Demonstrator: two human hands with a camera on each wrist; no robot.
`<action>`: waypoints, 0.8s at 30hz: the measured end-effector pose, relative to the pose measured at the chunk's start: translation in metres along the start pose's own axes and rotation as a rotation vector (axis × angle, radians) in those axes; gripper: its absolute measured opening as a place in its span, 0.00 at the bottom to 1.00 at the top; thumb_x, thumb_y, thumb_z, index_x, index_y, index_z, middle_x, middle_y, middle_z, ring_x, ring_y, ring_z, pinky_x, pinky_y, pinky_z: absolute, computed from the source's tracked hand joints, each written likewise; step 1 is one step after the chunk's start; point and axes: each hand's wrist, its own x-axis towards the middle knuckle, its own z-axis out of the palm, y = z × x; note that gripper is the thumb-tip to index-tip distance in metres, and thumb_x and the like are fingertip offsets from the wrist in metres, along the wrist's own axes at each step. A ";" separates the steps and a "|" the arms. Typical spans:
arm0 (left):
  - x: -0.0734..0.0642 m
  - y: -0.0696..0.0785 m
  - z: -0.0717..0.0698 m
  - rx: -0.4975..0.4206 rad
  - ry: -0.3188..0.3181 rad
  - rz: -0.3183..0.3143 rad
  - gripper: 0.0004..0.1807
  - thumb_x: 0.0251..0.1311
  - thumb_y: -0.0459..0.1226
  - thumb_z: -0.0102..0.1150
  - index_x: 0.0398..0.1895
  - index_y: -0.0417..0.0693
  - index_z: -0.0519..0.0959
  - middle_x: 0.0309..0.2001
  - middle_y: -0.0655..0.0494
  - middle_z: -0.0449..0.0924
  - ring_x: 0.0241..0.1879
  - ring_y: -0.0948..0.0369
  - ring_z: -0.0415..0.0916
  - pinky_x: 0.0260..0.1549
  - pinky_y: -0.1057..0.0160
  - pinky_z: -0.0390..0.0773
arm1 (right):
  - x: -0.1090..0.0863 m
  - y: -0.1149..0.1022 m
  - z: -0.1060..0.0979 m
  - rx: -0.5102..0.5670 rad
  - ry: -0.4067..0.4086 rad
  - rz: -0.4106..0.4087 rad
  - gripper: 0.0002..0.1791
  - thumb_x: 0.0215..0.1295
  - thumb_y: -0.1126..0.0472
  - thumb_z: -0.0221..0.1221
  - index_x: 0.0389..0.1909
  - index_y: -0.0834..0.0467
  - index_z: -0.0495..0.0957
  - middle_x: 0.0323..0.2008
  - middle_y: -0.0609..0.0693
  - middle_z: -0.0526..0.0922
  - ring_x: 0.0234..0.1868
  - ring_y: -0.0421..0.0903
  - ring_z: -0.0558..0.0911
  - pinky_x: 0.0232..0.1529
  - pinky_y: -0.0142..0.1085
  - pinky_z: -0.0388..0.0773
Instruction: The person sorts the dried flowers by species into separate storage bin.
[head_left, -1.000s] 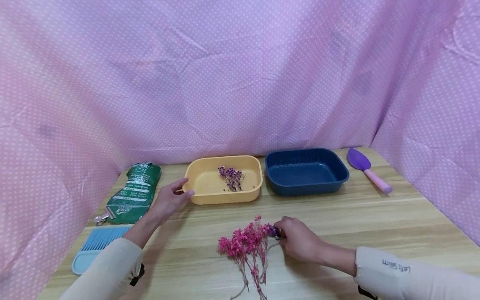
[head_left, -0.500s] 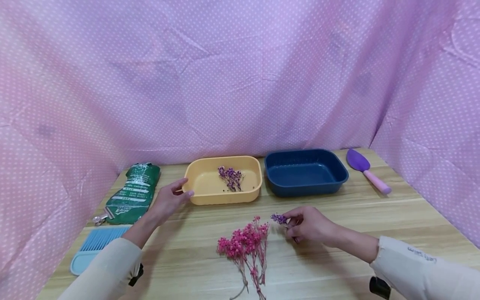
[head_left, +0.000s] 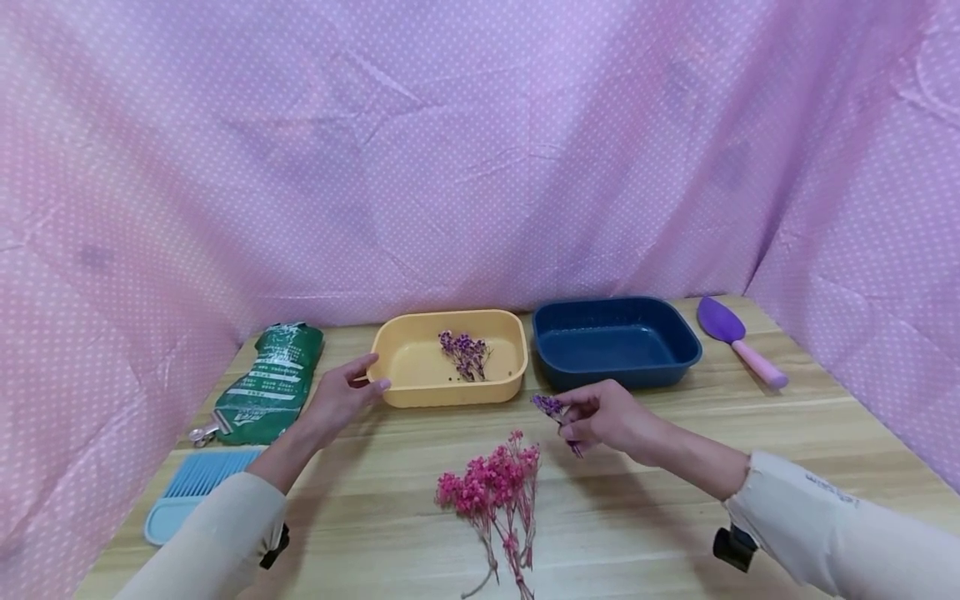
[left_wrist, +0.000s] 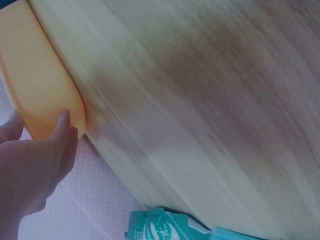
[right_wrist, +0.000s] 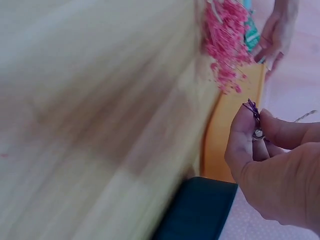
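My right hand (head_left: 618,422) pinches a small sprig of purple dried flowers (head_left: 549,406) between thumb and fingers, above the table in front of the blue container (head_left: 615,379). The sprig's stems (right_wrist: 256,117) show between the fingertips in the right wrist view. My left hand (head_left: 341,404) touches the left end of the yellow container (head_left: 450,396), fingers fairly straight and thumb at the front corner. In the left wrist view its fingers lie against the container's wall (left_wrist: 45,75). Another purple sprig (head_left: 467,357) lies inside that container. Pink dried flowers (head_left: 491,483) lie at the front middle.
A green bag (head_left: 273,383) with a metal clip (head_left: 213,427) lies at the left, behind a light blue brush (head_left: 195,492). At the far right rests a purple scoop (head_left: 738,337) with a pink handle. Pink dotted cloth (head_left: 480,167) hangs around the table.
My right hand has lifted the purple sprig away from the pink flowers, moving right and then back toward the containers. The left hand stays at the yellow container.
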 end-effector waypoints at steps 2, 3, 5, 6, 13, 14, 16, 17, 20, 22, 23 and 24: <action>-0.001 0.000 0.000 0.000 -0.002 0.016 0.36 0.65 0.39 0.58 0.73 0.42 0.57 0.69 0.37 0.59 0.60 0.47 0.67 0.53 0.61 0.77 | 0.006 -0.005 0.000 0.035 -0.001 -0.006 0.27 0.56 0.77 0.62 0.59 0.71 0.72 0.33 0.57 0.81 0.32 0.45 0.82 0.36 0.41 0.84; -0.001 0.000 0.000 -0.003 -0.002 0.026 0.36 0.65 0.39 0.58 0.73 0.41 0.57 0.69 0.36 0.60 0.60 0.47 0.67 0.52 0.62 0.78 | 0.009 -0.008 0.000 0.047 -0.003 -0.011 0.27 0.56 0.77 0.62 0.59 0.71 0.72 0.34 0.58 0.81 0.32 0.45 0.82 0.37 0.41 0.84; -0.001 0.000 0.000 -0.006 -0.004 0.044 0.36 0.65 0.38 0.59 0.73 0.40 0.57 0.69 0.36 0.60 0.60 0.47 0.67 0.50 0.64 0.78 | 0.015 -0.013 0.000 0.067 -0.001 -0.018 0.26 0.58 0.77 0.61 0.60 0.71 0.72 0.35 0.59 0.81 0.33 0.46 0.82 0.38 0.41 0.84; -0.001 0.000 0.000 -0.007 -0.006 0.052 0.36 0.65 0.38 0.58 0.73 0.39 0.57 0.69 0.36 0.60 0.60 0.47 0.67 0.50 0.65 0.78 | 0.018 -0.015 0.000 0.071 0.000 -0.021 0.26 0.58 0.77 0.61 0.60 0.70 0.72 0.36 0.60 0.80 0.34 0.46 0.82 0.38 0.41 0.84; -0.001 -0.001 0.001 -0.031 -0.010 0.052 0.36 0.65 0.37 0.58 0.73 0.39 0.56 0.69 0.36 0.60 0.61 0.46 0.66 0.51 0.65 0.78 | 0.040 -0.031 0.006 0.129 0.019 -0.026 0.26 0.59 0.77 0.60 0.60 0.69 0.72 0.37 0.59 0.79 0.34 0.45 0.82 0.39 0.40 0.84; -0.001 -0.001 0.001 -0.030 -0.009 0.050 0.36 0.65 0.37 0.59 0.73 0.39 0.56 0.69 0.36 0.59 0.61 0.46 0.66 0.51 0.65 0.78 | 0.042 -0.033 0.007 0.140 0.016 -0.033 0.26 0.60 0.77 0.59 0.61 0.70 0.71 0.37 0.60 0.79 0.34 0.44 0.82 0.40 0.41 0.84; -0.001 -0.002 0.001 -0.033 -0.008 0.049 0.36 0.65 0.37 0.59 0.73 0.39 0.56 0.69 0.36 0.60 0.61 0.46 0.66 0.50 0.65 0.78 | 0.048 -0.037 0.008 0.155 0.013 -0.044 0.27 0.60 0.77 0.59 0.62 0.70 0.69 0.39 0.61 0.79 0.33 0.44 0.83 0.40 0.41 0.84; -0.001 -0.002 0.001 -0.034 -0.007 0.050 0.36 0.65 0.37 0.59 0.73 0.39 0.57 0.69 0.35 0.60 0.61 0.46 0.67 0.50 0.65 0.78 | 0.050 -0.040 0.009 0.159 0.017 -0.047 0.28 0.60 0.77 0.59 0.63 0.70 0.68 0.39 0.62 0.80 0.33 0.44 0.83 0.40 0.41 0.84; 0.000 -0.002 0.001 -0.031 -0.007 0.060 0.36 0.65 0.37 0.59 0.73 0.39 0.57 0.68 0.34 0.60 0.61 0.46 0.67 0.49 0.66 0.78 | 0.060 -0.048 0.010 0.158 0.033 -0.055 0.29 0.60 0.77 0.59 0.64 0.69 0.67 0.40 0.62 0.81 0.33 0.45 0.84 0.40 0.42 0.84; 0.000 -0.002 0.000 -0.018 -0.004 0.055 0.36 0.65 0.37 0.59 0.73 0.39 0.57 0.68 0.35 0.60 0.61 0.46 0.67 0.50 0.65 0.78 | 0.068 -0.052 0.010 0.157 0.053 -0.052 0.30 0.60 0.76 0.60 0.64 0.68 0.68 0.40 0.61 0.81 0.35 0.47 0.85 0.40 0.42 0.84; 0.000 -0.002 0.000 -0.010 -0.002 0.052 0.36 0.65 0.38 0.59 0.73 0.40 0.57 0.68 0.35 0.60 0.61 0.46 0.67 0.51 0.64 0.78 | 0.072 -0.054 0.011 0.154 0.060 -0.054 0.29 0.59 0.76 0.60 0.64 0.67 0.68 0.39 0.60 0.81 0.36 0.48 0.85 0.40 0.42 0.84; 0.000 -0.002 -0.001 -0.004 -0.002 0.047 0.36 0.65 0.38 0.59 0.73 0.40 0.57 0.69 0.36 0.60 0.61 0.46 0.67 0.51 0.63 0.78 | 0.077 -0.055 0.011 0.151 0.064 -0.059 0.29 0.60 0.76 0.60 0.64 0.67 0.68 0.38 0.59 0.80 0.36 0.49 0.85 0.41 0.42 0.84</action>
